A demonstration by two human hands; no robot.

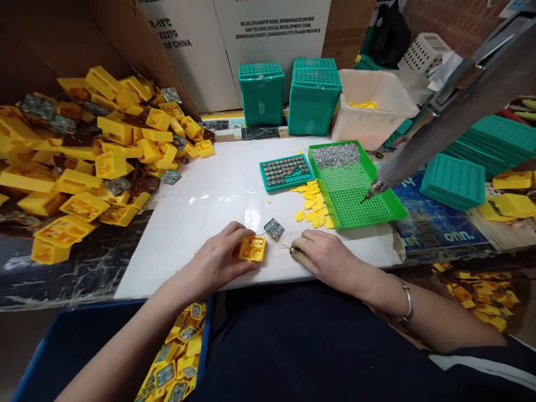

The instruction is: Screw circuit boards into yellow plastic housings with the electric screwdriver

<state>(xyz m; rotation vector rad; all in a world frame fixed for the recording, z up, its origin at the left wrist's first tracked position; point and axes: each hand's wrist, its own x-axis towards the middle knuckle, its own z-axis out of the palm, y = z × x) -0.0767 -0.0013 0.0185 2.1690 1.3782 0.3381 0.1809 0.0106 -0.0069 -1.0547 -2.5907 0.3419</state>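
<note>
A small yellow plastic housing [253, 249] sits in the grip of my left hand [220, 254], its open side facing up at the white work surface's front. Just beyond it lies a green circuit board [274, 228], with thin wires running from it toward both hands. Between the fingertips of my right hand [320, 254] is a small round metal part [292, 250] at the wire end; its exact kind is too small to tell. The right fingers are closed around it and seem to wear pale finger covers.
A green tray [364, 209] holds small metal screws. Beside it are a teal rack [287, 173] of round metal pieces and loose yellow pieces [312, 204]. An electric screwdriver [397, 164] hangs at the right. Yellow housings [113, 134] are heaped left; a blue bin [54, 357] stands below.
</note>
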